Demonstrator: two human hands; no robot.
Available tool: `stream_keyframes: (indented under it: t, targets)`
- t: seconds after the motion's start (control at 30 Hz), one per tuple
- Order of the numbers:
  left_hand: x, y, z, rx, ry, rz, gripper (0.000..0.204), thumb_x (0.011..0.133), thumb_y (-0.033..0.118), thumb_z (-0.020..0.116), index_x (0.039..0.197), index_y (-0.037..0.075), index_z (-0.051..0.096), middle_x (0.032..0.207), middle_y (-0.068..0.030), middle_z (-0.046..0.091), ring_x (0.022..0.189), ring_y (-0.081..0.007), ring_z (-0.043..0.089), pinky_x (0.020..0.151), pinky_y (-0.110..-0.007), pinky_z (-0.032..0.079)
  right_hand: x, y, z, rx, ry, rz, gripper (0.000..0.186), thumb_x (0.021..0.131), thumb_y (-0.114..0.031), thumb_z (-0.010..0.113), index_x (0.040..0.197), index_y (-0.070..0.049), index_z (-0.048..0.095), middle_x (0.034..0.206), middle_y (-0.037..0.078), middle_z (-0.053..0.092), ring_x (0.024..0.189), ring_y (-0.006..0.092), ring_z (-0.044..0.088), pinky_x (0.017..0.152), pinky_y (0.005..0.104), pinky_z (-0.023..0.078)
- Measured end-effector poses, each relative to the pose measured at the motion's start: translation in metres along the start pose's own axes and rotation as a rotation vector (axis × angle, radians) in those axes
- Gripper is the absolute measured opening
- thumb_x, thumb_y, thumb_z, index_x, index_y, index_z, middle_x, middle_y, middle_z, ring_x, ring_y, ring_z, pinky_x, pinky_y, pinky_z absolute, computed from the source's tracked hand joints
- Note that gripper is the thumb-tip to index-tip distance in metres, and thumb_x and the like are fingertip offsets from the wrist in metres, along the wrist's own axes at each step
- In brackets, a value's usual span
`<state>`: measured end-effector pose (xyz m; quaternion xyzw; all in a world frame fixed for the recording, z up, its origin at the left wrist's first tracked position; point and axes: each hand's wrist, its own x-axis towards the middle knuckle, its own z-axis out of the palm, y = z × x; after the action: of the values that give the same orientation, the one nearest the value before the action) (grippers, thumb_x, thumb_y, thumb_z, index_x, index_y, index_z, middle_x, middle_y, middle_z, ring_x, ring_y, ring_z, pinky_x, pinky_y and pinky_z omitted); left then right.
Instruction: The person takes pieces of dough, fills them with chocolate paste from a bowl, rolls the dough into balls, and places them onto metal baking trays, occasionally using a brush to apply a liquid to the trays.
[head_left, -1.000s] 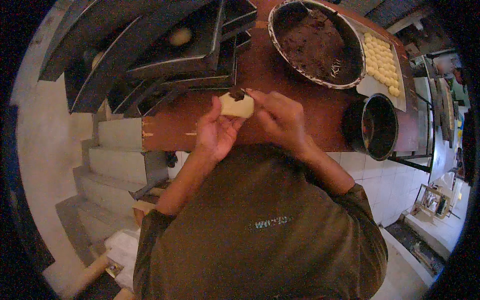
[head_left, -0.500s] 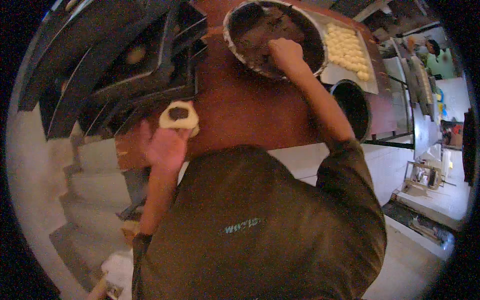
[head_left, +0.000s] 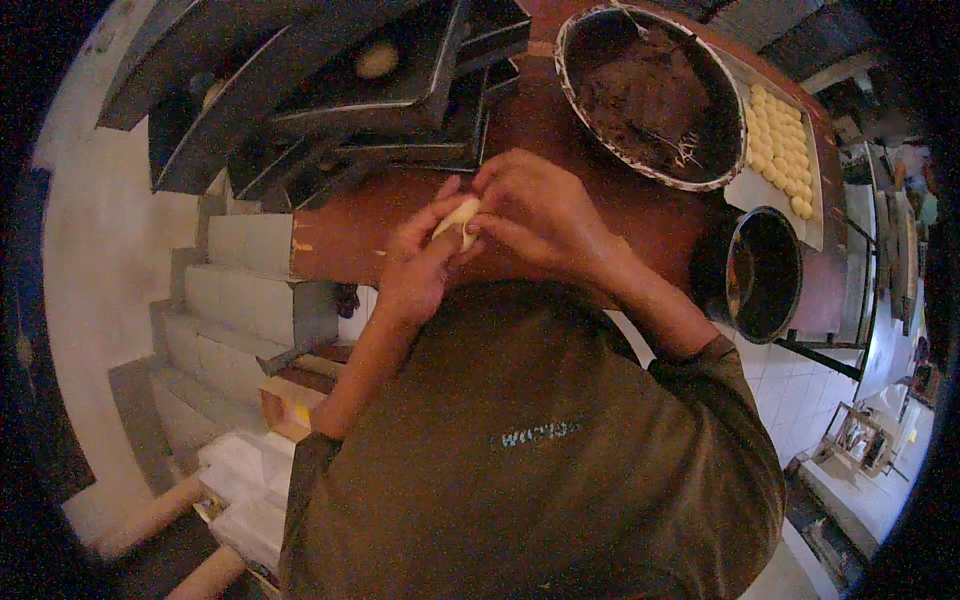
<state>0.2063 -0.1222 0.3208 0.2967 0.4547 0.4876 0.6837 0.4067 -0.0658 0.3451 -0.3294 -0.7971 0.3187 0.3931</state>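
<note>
A piece of pale yellow dough point(head_left: 457, 216) sits in my left hand point(head_left: 415, 270), whose fingers curl around it above the table's near edge. My right hand point(head_left: 548, 212) meets it from the right, with thumb and fingertips closed on the dough's edge. Between them the fingers cover most of the piece, and any filling inside is hidden. Beyond my right hand stands a big round basin point(head_left: 561, 85) with dark brown filling point(head_left: 645, 95) and a utensil handle at its far rim.
Dark metal baking trays point(head_left: 360, 125) are stacked at the left, one bearing a round dough ball point(head_left: 377, 60). Rows of dough balls point(head_left: 780, 140) lie on a pale sheet at the right. A dark bucket point(head_left: 765, 275) stands near the table's right front. Tiled steps point(head_left: 240, 285) are at the left.
My right hand has left the basin and come to the dough at my left hand. The dough, earlier open with a dark patch of filling on top, is now enclosed by fingers. The view has shifted.
</note>
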Motion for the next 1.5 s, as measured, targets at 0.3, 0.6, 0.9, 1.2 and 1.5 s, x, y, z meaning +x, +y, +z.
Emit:
stream_keyframes:
  t: [0.3, 0.6, 0.9, 1.2, 1.5]
  targets:
    - [0.036, -0.05, -0.031, 0.582, 0.048, 0.199, 0.045, 0.099, 0.011, 0.061, 0.143, 0.007, 0.057, 0.137, -0.0154, 0.062, 0.122, -0.0231, 0.062, 0.103, -0.036, 0.049, -0.032, 0.022, 0.041, -0.165, 0.163, 0.016, 0.026, 0.083, -0.007, 0.075, 0.109, -0.005, 0.075, 0.101, 0.012, 0.073, 0.09, 0.026, 0.072, 0.079, 0.0337, 0.057]
    - [0.026, -0.005, 0.013, -0.072, -0.379, -0.215, 0.048, 0.106, 0.021, 0.053, 0.149, 0.002, 0.044, 0.14, -0.0131, 0.057, 0.126, -0.0246, 0.059, 0.105, -0.039, 0.052, -0.04, -0.022, -0.021, -0.225, 0.155, 0.071, 0.029, 0.08, -0.006, 0.077, 0.109, -0.006, 0.075, 0.106, 0.013, 0.073, 0.095, 0.0327, 0.07, 0.076, 0.0371, 0.058]
    - [0.029, 0.009, 0.031, -0.245, -0.515, -0.229, 0.042, 0.1, 0.009, 0.056, 0.141, -0.001, 0.056, 0.149, -0.0146, 0.053, 0.135, -0.0256, 0.053, 0.11, -0.039, 0.047, -0.058, -0.023, -0.036, -0.245, 0.27, 0.183, 0.027, 0.085, -0.018, 0.077, 0.11, -0.009, 0.074, 0.108, 0.011, 0.071, 0.095, 0.0322, 0.07, 0.079, 0.0354, 0.059]
    - [0.033, -0.017, 0.02, 0.84, -0.198, 0.111, 0.042, 0.098, 0.009, 0.061, 0.14, 0.006, 0.061, 0.147, -0.0167, 0.055, 0.132, -0.0239, 0.056, 0.11, -0.036, 0.044, -0.067, 0.012, 0.023, -0.13, 0.353, 0.336, 0.026, 0.082, -0.014, 0.081, 0.106, -0.003, 0.078, 0.095, 0.01, 0.074, 0.09, 0.0226, 0.071, 0.08, 0.0327, 0.057]
    - [0.029, -0.014, 0.004, 0.056, -0.166, -0.241, 0.071, 0.092, 0.013, 0.075, 0.151, -0.001, 0.038, 0.137, -0.0145, 0.061, 0.118, -0.02, 0.064, 0.096, -0.031, 0.055, -0.057, 0.014, 0.009, 0.082, 0.162, 0.355, 0.033, 0.08, 0.001, 0.079, 0.112, -0.001, 0.076, 0.101, 0.011, 0.076, 0.095, 0.0195, 0.072, 0.085, 0.0311, 0.057]
